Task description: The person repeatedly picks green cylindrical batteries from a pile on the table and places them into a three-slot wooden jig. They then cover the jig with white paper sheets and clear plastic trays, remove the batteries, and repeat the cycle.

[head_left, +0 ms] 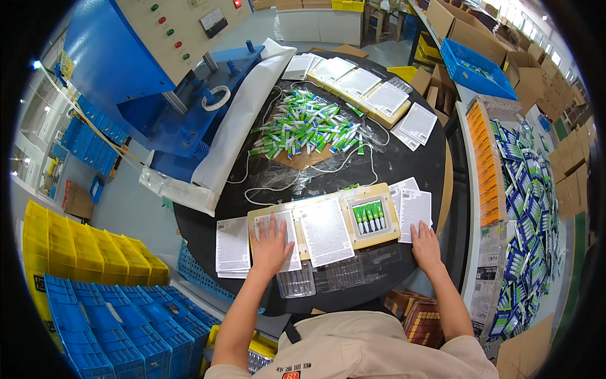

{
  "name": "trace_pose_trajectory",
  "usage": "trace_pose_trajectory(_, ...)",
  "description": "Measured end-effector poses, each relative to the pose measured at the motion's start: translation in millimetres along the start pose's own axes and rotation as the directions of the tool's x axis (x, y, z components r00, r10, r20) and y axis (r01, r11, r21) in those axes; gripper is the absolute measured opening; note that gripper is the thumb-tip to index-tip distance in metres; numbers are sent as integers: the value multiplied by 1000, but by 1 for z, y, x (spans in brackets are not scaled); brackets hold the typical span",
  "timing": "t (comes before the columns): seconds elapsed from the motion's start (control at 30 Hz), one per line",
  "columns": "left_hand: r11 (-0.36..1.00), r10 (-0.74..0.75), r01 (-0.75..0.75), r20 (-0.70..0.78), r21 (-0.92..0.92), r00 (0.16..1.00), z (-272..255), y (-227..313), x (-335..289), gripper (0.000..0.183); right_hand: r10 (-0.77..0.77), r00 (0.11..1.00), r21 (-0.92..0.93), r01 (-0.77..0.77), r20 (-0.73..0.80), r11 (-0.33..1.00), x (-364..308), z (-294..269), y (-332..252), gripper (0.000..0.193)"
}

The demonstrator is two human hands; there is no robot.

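Note:
My left hand (271,245) lies flat with fingers spread on a white printed card (290,258) at the left of a cream-yellow tray mould (396,235). A second printed card (326,232) covers the mould's middle. Its right-hand pocket is uncovered and holds several green-and-white tubes (369,216) side by side in a clear blister. My right hand (427,245) rests, fingers stretched, on the lower part of a card stack (415,213) just right of the mould. Another card stack (232,245) lies beside the mould's left end.
Clear blister trays (297,282) sit along the near table edge. A heap of green-and-white tubes (309,123) lies farther back. Behind it is another card-covered mould (353,88). A blue press machine (183,120) stands left; yellow crates (82,249) and blue crates (120,328) are below it.

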State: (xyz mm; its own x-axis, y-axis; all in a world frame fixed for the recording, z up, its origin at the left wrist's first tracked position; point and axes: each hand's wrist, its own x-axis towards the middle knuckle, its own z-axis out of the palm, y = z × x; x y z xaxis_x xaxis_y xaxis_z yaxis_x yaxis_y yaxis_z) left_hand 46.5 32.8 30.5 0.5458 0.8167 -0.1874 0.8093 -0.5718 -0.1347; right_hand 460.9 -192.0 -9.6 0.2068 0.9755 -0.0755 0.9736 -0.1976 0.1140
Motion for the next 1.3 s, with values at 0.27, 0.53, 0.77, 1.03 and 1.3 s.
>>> trace_pose_trajectory(0.27, 989, -67, 58, -62, -133, 996, -10, 20, 9, 71, -119, 993, -116, 121, 23, 986, 5, 3, 10, 47)
trace_pose_trajectory(0.53, 981, -101, 75, -140, -178, 985, 7, 29, 11, 74, -106, 994, -51, 105, -16, 993, -3, -3, 8, 48)
trace_pose_trajectory(0.77, 982, -155, 139, -125, -130, 980, 15, 40, 6, 68, -74, 986, -59, 66, -152, 996, -4, -15, 6, 42)
trace_pose_trajectory(1.03, 972, -209, 191, -133, -140, 969, 26, 46, 13, 68, 36, 910, 77, -4, -413, 997, -7, -32, 19, 39)
trace_pose_trajectory(1.3, 966, -35, -22, -215, -259, 976, -29, 79, -3, 78, -38, 802, 118, 134, -597, 984, -13, -97, -40, 49)
